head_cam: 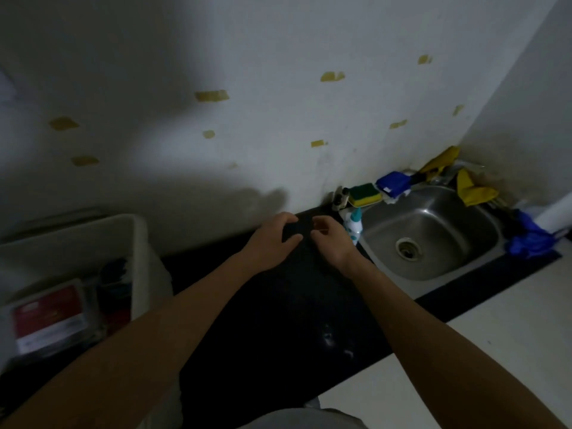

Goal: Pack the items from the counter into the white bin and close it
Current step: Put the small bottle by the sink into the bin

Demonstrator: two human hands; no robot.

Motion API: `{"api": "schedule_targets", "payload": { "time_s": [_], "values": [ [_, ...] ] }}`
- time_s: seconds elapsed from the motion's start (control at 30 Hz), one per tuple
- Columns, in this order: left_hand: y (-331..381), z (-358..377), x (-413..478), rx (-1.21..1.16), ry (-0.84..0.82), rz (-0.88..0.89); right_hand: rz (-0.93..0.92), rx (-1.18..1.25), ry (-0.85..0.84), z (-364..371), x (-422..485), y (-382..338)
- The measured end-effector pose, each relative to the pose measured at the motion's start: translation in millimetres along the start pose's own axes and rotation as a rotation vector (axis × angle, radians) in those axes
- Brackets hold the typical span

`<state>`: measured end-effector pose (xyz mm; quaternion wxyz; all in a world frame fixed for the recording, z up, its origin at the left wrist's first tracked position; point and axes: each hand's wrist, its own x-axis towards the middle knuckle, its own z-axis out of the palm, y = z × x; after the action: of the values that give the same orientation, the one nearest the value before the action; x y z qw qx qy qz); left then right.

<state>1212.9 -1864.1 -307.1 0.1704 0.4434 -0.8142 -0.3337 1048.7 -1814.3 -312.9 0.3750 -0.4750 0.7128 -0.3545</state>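
White bin (136, 230) stands open at the left end of the dark counter (278, 320), cut off by the frame edge. Inside lie a red-labelled pack (46, 317) and dark, blurred shapes. Left hand (272, 239) curls fingers and thumb round a dark item (294, 232) by the wall (its outline melts into the black surface; kind not readable). Right hand (332, 243) sits just beside it, fingers bent; whether it grips the item, cannot tell. Small white bottle (353, 226) stands partly hidden behind the right hand, near the steel sink (433, 230).
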Motion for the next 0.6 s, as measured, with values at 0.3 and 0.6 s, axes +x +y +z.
{"api": "schedule_targets", "payload": {
  "time_s": [0.3,0.6],
  "values": [
    [25,73,65,-0.007,-0.074,-0.073,0.096,-0.037,0.163,-60,52,76],
    [24,109,92,0.066,-0.166,-0.168,-0.041,-0.209,0.154,-89,103,103]
  ]
}}
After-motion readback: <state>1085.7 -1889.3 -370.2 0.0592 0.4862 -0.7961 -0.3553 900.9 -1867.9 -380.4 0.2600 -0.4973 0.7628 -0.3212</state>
